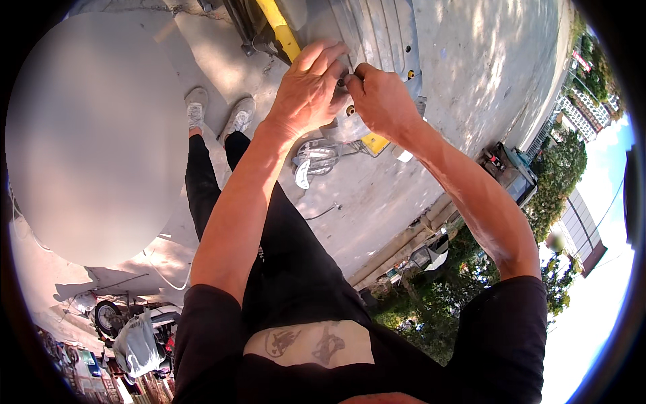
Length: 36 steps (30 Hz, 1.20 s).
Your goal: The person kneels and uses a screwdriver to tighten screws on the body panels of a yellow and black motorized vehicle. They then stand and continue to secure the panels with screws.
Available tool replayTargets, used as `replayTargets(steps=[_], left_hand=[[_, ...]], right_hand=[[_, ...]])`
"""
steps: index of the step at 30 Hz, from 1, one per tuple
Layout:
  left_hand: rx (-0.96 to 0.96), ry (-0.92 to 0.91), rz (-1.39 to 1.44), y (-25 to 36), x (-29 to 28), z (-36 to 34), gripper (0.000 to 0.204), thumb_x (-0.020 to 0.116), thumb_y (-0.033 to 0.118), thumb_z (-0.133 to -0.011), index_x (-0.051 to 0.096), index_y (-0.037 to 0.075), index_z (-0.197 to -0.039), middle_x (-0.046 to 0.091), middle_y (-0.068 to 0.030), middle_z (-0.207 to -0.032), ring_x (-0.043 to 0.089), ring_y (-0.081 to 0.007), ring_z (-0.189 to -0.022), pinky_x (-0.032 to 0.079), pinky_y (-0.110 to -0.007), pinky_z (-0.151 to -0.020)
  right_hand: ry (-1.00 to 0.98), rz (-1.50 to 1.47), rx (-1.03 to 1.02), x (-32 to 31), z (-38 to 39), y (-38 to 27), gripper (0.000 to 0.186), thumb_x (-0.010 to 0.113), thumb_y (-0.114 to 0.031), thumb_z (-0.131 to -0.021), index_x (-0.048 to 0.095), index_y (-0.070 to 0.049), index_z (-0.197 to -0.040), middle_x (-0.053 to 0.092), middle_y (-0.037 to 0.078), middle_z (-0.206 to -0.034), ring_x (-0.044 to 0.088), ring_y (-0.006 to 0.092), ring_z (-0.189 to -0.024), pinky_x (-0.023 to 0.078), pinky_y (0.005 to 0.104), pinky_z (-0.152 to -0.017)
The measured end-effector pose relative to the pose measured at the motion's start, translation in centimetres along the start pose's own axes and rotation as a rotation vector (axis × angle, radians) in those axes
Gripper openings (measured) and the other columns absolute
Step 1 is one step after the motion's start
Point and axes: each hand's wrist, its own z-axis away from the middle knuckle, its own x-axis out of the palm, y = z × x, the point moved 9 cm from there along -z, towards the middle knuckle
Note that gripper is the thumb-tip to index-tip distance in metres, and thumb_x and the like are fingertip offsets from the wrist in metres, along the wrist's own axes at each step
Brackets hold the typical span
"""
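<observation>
Both hands meet at the lower end of a grey ribbed panel [377, 34], whose top is cut off by the upper edge of the view. Left hand [299, 94]: back toward the camera, fingers bent over the panel's end; fingertips partly hidden, so cannot tell whether they grasp anything. Right hand [385, 102]: fingers curled, thumb and forefinger close to a small dark round piece [341, 83] in the narrow gap between the hands; cannot tell if they pinch it or only touch it. That piece is mostly covered and too small to identify. A brass-coloured fitting [350, 110] shows just below it, on the panel. A yellow bar [277, 27] runs down behind the left hand, its upper end out of view. On the ground [397, 182] beneath lies a tangled grey object [317, 156], kind unclear. A large blurred grey disc [87, 135] blocks much of the left side. Motorbike [108, 316] at lower left, partly behind a pale plastic bag [138, 345].
</observation>
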Motion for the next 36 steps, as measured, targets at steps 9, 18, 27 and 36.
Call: replayTargets(steps=[9, 18, 27, 36], left_hand=[[0.017, -0.018, 0.091, -0.3, 0.3, -0.2, 0.045, 0.089, 0.015, -0.072, 0.065, 0.004, -0.108, 0.058, -0.0074, -0.146, 0.045, -0.0301, -0.145, 0.041, -0.041, -0.121], [0.049, -0.011, -0.018, -0.1, 0.3, 0.1, 0.05, 0.091, 0.025, -0.071, 0.067, 0.002, -0.109, 0.056, -0.0035, -0.144, 0.043, -0.0249, -0.143, 0.043, -0.035, -0.12], [0.024, -0.055, 0.036, -0.4, 0.6, 0.2, 0.053, 0.092, 0.014, -0.069, 0.064, 0.009, -0.113, 0.055, -0.0088, -0.146, 0.041, -0.0339, -0.146, 0.038, -0.043, -0.121], [0.083, -0.108, 0.014, -0.2, 0.0, 0.1, 0.052, 0.092, 0.017, -0.071, 0.062, 0.006, -0.112, 0.056, -0.011, -0.147, 0.044, -0.0375, -0.145, 0.041, -0.047, -0.118]], right_hand=[[0.095, -0.008, -0.042, -1.0, 1.9, 0.4, 0.022, 0.066, -0.008, -0.099, 0.054, 0.003, -0.114, 0.067, 0.025, -0.115, 0.07, 0.0473, -0.095, 0.057, 0.0543, -0.08], [0.11, -0.16, 0.08, 0.2, 0.3, 1.0, 0.022, 0.065, -0.009, -0.096, 0.06, 0.002, -0.114, 0.068, 0.022, -0.083, 0.072, 0.0447, -0.08, 0.059, 0.0515, -0.072], [0.278, -0.042, -0.191, -1.6, 1.7, -0.9, 0.015, 0.064, -0.01, -0.096, 0.063, 0.002, -0.103, 0.068, 0.022, -0.084, 0.072, 0.0446, -0.082, 0.057, 0.0521, -0.07], [0.323, -0.562, 0.133, -0.9, 2.1, 2.6, 0.025, 0.064, -0.022, -0.101, 0.071, 0.002, -0.105, 0.073, 0.021, -0.087, 0.073, 0.0408, -0.081, 0.057, 0.0489, -0.07]])
